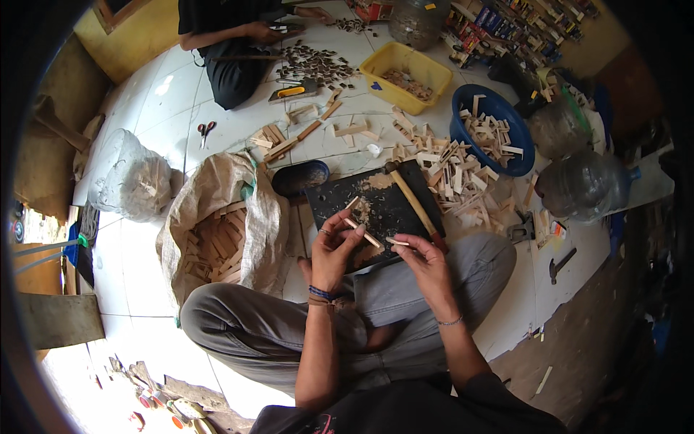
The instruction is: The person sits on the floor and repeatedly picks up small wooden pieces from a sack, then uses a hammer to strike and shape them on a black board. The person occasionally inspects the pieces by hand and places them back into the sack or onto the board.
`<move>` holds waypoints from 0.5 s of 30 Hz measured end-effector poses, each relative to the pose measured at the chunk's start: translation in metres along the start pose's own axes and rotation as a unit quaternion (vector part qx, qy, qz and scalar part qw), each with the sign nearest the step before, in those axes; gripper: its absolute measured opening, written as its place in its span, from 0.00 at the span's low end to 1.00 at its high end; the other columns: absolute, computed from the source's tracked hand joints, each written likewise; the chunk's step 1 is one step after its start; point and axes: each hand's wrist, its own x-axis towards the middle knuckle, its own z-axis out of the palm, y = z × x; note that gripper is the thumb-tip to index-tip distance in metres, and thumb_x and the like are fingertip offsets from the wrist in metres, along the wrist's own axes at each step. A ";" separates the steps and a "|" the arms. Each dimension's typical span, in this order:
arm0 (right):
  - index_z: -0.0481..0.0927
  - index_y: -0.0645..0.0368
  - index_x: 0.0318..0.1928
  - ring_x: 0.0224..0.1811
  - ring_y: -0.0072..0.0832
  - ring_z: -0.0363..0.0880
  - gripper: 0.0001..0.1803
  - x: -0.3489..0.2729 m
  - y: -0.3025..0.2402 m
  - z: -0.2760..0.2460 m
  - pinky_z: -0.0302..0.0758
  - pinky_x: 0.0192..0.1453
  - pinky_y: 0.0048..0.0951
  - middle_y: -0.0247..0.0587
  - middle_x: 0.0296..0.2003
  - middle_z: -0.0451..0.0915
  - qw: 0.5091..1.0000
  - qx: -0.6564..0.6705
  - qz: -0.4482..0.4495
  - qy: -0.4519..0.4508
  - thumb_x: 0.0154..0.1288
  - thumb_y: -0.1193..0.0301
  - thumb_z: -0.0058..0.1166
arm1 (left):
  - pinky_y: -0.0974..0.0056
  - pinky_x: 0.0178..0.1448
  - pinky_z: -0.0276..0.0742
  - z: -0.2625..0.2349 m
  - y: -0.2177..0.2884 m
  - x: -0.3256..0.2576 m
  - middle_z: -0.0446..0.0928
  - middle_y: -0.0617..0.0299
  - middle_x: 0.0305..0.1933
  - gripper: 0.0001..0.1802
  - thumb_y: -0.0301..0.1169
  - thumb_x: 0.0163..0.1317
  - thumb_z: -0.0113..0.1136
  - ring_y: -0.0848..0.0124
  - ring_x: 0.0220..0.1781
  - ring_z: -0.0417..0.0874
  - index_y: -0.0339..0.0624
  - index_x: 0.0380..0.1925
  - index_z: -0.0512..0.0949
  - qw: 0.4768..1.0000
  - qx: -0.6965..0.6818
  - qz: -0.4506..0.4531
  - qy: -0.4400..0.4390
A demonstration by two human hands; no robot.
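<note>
My left hand (334, 249) is closed around a thin wooden strip (363, 233), which slants down toward my right hand. A second wood end (353, 202) sticks up by its fingertips; whether it belongs to another piece I cannot tell. My right hand (426, 266) pinches a small flat wooden piece (397, 241) between thumb and fingers, a little apart from the strip. Both hands are above the near part of a black board (332, 194) scattered with shavings and sawdust. A hammer (410, 197) with a wooden, red-ended handle lies across the board's right side.
An open sack (271, 224) of wood pieces stands at left, beside a dark oval tray (300, 179). Loose wood pieces (452, 170) heap near a blue basin (457, 130). Farther off are a yellow tub (372, 65), scissors (207, 132) and another person (231, 43) handling small pieces.
</note>
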 end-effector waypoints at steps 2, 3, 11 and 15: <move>0.85 0.61 0.58 0.49 0.17 0.83 0.15 0.002 0.003 0.000 0.79 0.51 0.23 0.37 0.53 0.86 1.000 0.006 0.023 0.002 0.75 0.71 0.62 | 0.69 0.57 0.82 0.001 0.003 -0.002 0.80 0.63 0.54 0.22 0.32 0.73 0.68 0.77 0.51 0.83 0.38 0.63 0.78 0.997 -0.067 -0.028 0.018; 0.84 0.62 0.56 0.48 0.19 0.83 0.13 0.003 0.003 0.001 0.80 0.51 0.24 0.37 0.52 0.86 0.999 -0.032 -0.011 -0.008 0.75 0.71 0.62 | 0.69 0.57 0.82 0.001 0.004 -0.002 0.80 0.63 0.54 0.22 0.33 0.74 0.67 0.77 0.51 0.83 0.39 0.63 0.78 0.998 -0.046 -0.043 0.029; 0.81 0.62 0.51 0.44 0.25 0.86 0.10 -0.007 -0.012 0.014 0.80 0.46 0.27 0.40 0.49 0.87 0.980 -0.106 -0.093 -0.139 0.76 0.70 0.59 | 0.73 0.49 0.79 -0.005 -0.003 0.001 0.81 0.65 0.52 0.22 0.37 0.76 0.64 0.79 0.48 0.82 0.41 0.65 0.78 0.996 0.024 -0.090 0.009; 0.80 0.62 0.53 0.42 0.26 0.87 0.11 -0.010 -0.022 0.018 0.79 0.41 0.28 0.40 0.47 0.88 0.975 -0.138 -0.116 -0.128 0.77 0.70 0.58 | 0.72 0.50 0.80 -0.008 -0.005 -0.001 0.82 0.63 0.52 0.23 0.37 0.77 0.63 0.77 0.47 0.83 0.40 0.67 0.76 0.991 0.089 -0.094 -0.042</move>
